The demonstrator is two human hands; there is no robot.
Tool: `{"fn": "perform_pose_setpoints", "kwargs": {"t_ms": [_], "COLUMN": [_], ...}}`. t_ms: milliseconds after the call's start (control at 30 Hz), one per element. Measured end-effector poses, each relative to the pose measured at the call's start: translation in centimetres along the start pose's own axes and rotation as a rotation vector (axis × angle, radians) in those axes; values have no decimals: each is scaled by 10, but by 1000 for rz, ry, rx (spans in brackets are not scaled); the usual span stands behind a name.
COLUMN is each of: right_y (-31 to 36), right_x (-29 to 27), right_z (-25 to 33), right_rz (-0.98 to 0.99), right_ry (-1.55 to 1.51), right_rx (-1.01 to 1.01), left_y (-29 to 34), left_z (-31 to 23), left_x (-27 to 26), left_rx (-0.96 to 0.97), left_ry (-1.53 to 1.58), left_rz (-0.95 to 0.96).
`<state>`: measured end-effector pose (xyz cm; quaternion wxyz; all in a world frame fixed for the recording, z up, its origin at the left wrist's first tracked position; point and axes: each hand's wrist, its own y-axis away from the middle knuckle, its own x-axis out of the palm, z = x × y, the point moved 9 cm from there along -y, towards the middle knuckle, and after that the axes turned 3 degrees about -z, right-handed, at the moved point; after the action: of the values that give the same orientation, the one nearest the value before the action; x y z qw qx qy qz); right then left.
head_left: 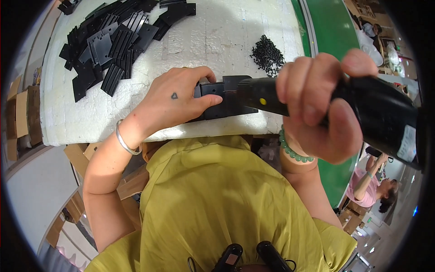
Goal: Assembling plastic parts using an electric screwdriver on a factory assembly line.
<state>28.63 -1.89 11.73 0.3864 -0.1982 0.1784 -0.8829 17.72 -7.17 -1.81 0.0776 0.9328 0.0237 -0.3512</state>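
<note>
My right hand (317, 99) is wrapped round a black electric screwdriver (380, 113), held aslant so that its tip points left and down. That tip meets a black plate assembly (213, 111) lying at the near side of the white work surface. My left hand (181, 93) grips the assembly's left end, thumb on top and fingers curled over the far edge. Part of the assembly is hidden under the screwdriver's nose and my fingers. Just beyond it lies a small heap of black screws (267, 54).
A large pile of black ribbed and flat plates (113, 43) covers the far left of the white padded surface (213, 41). Along the right runs a green surface (333, 27) with a metal edge. Cardboard boxes (27, 111) stand at left. Other people (367, 188) are at right.
</note>
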Motion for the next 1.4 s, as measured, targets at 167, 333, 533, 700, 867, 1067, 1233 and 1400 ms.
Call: {"fn": "perform_pose_setpoints", "kwargs": {"t_ms": [167,333,533,700,867,1067,1233,1400], "right_y": [-9,-9,-6,-7,-8,-7,-32,-42], "right_x": [23,22,39,44,46,42,-8,-71], "right_z": [-12,-21,-26,-30,-31,-28,5,-16], "right_rz": [204,123,202,237,253,205,78,-260], "right_ry": [-8,119,169,125,112,153,-28,102], "right_rx": [-39,46,31,64,60,50,-116,-176], "left_y": [-1,0,0,1,1,2,6,8], "left_z": [1,3,6,8,6,3,4,-6], "left_x": [-1,0,-1,1,0,-3,-8,-36], "left_rx": [7,10,-13,14,35,38,56,156], "left_ry": [94,114,102,107,129,126,126,40], "left_rz": [-48,-74,-52,-73,-79,-123,-139,-341]}}
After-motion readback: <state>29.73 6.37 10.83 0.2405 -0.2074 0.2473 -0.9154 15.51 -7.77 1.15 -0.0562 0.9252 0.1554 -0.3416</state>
